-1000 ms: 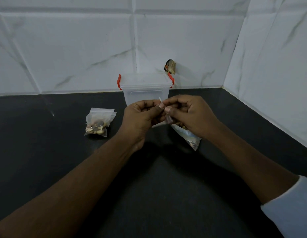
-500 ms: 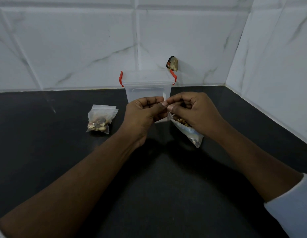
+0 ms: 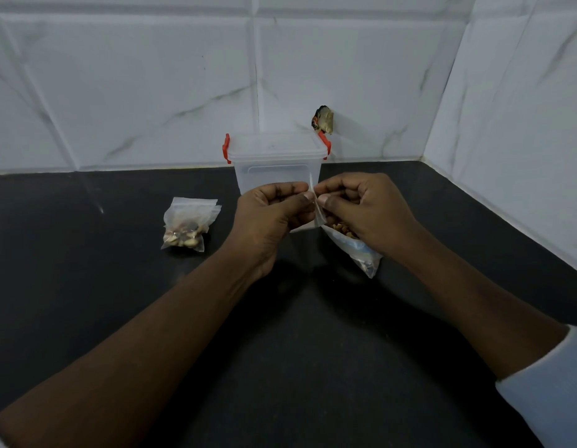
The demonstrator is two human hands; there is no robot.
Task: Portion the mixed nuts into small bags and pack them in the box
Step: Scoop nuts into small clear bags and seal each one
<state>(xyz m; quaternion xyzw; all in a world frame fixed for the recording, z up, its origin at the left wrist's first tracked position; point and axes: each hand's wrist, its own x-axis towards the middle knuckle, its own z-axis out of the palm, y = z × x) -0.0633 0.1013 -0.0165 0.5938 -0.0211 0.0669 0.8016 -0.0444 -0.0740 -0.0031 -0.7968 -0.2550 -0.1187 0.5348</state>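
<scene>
On the worktop (image 3: 296, 350), the box (image 3: 274, 169) stands at 12 o'clock, close before the back wall, with its lid on it. Just before the box the left hand (image 3: 267, 218) and right hand (image 3: 368, 211) meet, pinching a small bag (image 3: 312, 189) between them. The filled bag (image 3: 187, 226) lies at 9 o'clock, well apart from the hands. The nut bag (image 3: 364, 257) lies under the right hand, running toward 4 o'clock. A small object (image 3: 324, 119) sits against the wall at 1 o'clock, behind the box.
</scene>
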